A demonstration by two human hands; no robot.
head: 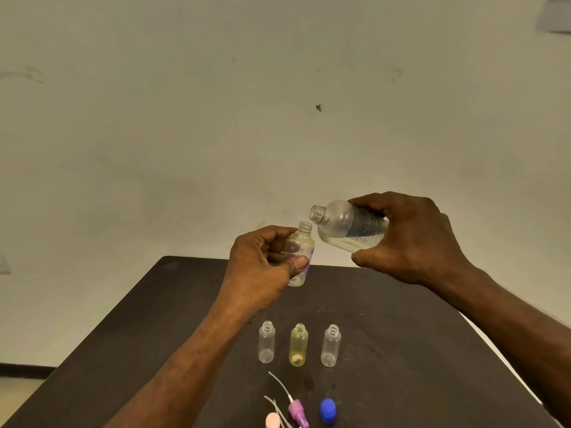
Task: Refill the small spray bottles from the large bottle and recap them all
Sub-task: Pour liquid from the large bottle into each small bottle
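From the head camera, the left hand (262,264) holds a small spray bottle (299,256) upright above the far part of the dark table (417,335), thumb and fingers curled round its body so the open neck points up to receive liquid. The right hand (411,239) wraps round the large bottle (349,225), tipped nearly level with its uncapped mouth just above and beside the small neck; that lean probably keeps the little liquid pooled along its lower side ready to run out. No stream shows, so pouring seems about to begin. Nearer the person, three more small bottles (299,344) stand uncapped in a row, the middle one yellowish, likely waiting their turn. In front of them lie spray tops (298,410) with dip tubes and a blue cap (328,410), set aside for recapping.
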